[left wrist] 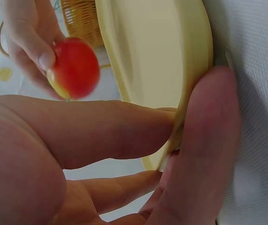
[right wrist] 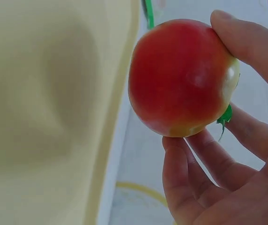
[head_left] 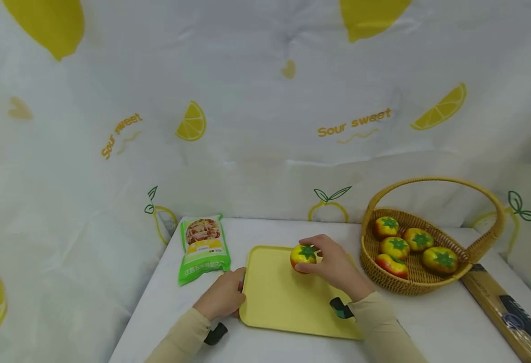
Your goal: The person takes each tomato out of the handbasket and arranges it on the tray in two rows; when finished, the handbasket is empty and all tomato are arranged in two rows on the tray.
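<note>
A red and yellow tomato (head_left: 303,257) with a green leafy top is held by my right hand (head_left: 335,264) over the yellow tray (head_left: 279,307). In the right wrist view, thumb and fingertips pinch the tomato (right wrist: 178,77) from opposite sides, its red underside facing the camera. My left hand (head_left: 223,295) grips the tray's left edge. Seen from the left wrist, the thumb and fingers close on the tray's rim (left wrist: 197,47) from both faces. The tray lies on the white table, its right part hidden behind my right forearm.
Right of the tray stands a wicker basket (head_left: 383,282) with a tall handle, holding several similar tomatoes (head_left: 394,247). A green and white food bag (head_left: 204,249) lies at the back left. A long brown package (head_left: 515,317) lies along the right side.
</note>
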The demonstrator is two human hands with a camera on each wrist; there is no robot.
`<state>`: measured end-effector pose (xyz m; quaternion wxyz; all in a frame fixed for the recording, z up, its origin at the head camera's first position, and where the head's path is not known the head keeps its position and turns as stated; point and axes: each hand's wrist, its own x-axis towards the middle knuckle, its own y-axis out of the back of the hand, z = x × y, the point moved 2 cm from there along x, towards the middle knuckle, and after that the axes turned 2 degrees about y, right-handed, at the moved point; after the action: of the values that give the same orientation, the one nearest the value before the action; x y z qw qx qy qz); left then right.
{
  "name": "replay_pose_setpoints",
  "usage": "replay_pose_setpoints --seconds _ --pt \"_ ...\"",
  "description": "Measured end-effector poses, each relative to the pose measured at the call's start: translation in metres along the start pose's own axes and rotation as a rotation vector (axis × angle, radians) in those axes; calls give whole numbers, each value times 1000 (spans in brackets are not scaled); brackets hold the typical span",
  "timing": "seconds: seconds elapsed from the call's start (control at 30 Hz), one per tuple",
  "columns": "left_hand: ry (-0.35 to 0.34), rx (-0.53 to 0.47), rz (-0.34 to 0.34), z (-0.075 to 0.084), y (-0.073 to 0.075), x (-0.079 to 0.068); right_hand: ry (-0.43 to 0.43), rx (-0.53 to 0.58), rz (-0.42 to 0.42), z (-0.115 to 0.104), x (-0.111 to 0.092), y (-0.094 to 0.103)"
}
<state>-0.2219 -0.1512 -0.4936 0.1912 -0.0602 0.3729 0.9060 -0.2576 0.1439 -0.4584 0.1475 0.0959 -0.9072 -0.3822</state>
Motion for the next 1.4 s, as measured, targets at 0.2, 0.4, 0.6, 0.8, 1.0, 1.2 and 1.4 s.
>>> replay_pose_setpoints --seconds 0.2,0.4,0.6,0.8,1.0,1.2,1.4 --pt "-12 24 -18 5 -2 2 -36 82 0 -10 12 -37" --pt "-16 53 -39 8 -7 2 -60 117 -7 -15 18 -62" --pt "-9 75 -52 11 -9 1 -68 100 -22 -15 15 -74" --pt "11 53 -56 11 -8 0 -60 97 -17 -20 16 -75" --pt "22 54 -51 10 -4 -2 -49 93 -9 -24 19 -79" --pt "17 50 -52 6 -1 -1 -36 90 -16 -26 22 -79" --pt "55 27 -39 3 1 -2 4 74 22 -32 13 -52"
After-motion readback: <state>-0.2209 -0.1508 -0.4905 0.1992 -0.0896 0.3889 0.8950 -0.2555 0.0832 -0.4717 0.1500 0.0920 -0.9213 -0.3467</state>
